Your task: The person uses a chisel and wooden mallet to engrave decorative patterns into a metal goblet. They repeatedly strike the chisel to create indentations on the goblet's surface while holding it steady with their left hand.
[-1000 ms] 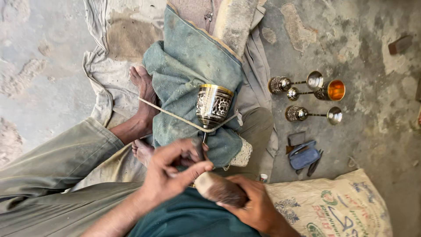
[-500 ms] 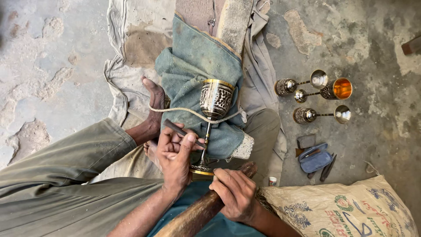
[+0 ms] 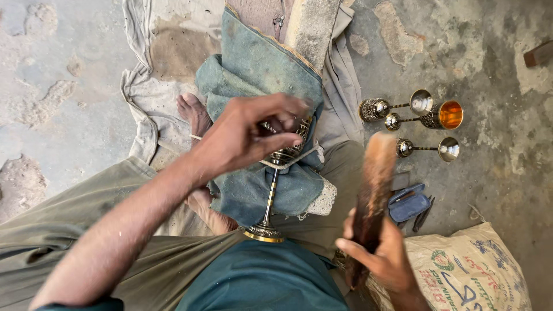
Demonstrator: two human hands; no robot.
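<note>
Reaching across from the left, the left hand (image 3: 247,135) curls its fingers (image 3: 288,124) over the cup of the engraved brass goblet (image 3: 275,178), which lies tied on a blue cloth pad (image 3: 259,75) between the bare feet, base toward the body. It looks like a turn-and-reset step between strokes, so next comes a firm hold before any blow. Over right, the right hand (image 3: 383,259) has its grip clamped on a raised wooden mallet (image 3: 374,184), finished goblets (image 3: 412,124) lying beyond on the floor.

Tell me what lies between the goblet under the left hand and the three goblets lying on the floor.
In the head view, folded blue and grey cloth separates the goblet from the three goblets; the raised wooden mallet also crosses there.
</note>
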